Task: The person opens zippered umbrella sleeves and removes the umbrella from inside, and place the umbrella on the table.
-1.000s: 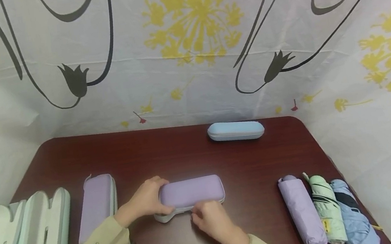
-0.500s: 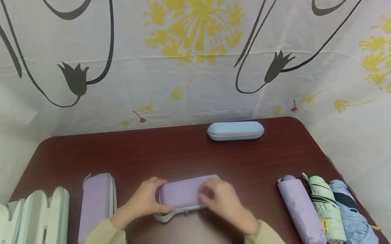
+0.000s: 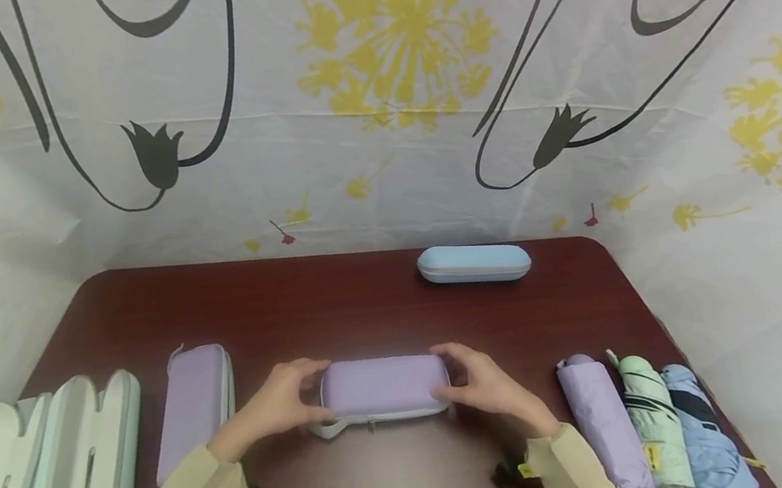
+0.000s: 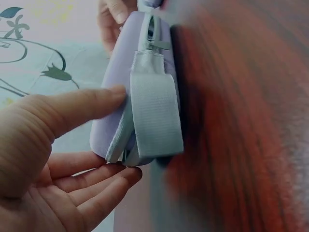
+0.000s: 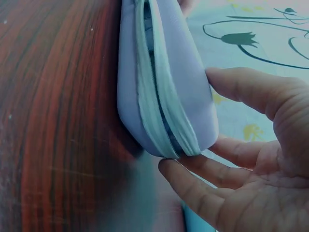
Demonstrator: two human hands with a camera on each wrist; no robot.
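Observation:
In the head view a purple zip case (image 3: pixel 383 384) lies flat at the middle of the table. My left hand (image 3: pixel 276 403) grips its left end, thumb in front and fingers behind. At the right end, my right hand (image 3: pixel 490 385) holds the case the same way. A pale wrist strap (image 4: pixel 157 113) hangs off the left end, near a zip pull (image 4: pixel 158 44) in the left wrist view. Seen from the right wrist, the zip edges (image 5: pixel 176 113) stand apart with a dark gap between them. The inside of the case cannot be made out.
Another purple case (image 3: pixel 195 404) lies left of my left hand. Opened pale green cases (image 3: pixel 84 475) stand at the far left. A light blue case (image 3: pixel 473 263) is at the back. Purple (image 3: pixel 604 427), green (image 3: pixel 654 420) and blue (image 3: pixel 709 428) folded umbrellas line the right side.
My right hand has left the front zip edge, crossed over the case and moved right to take its right end. The left hand stays on the left end.

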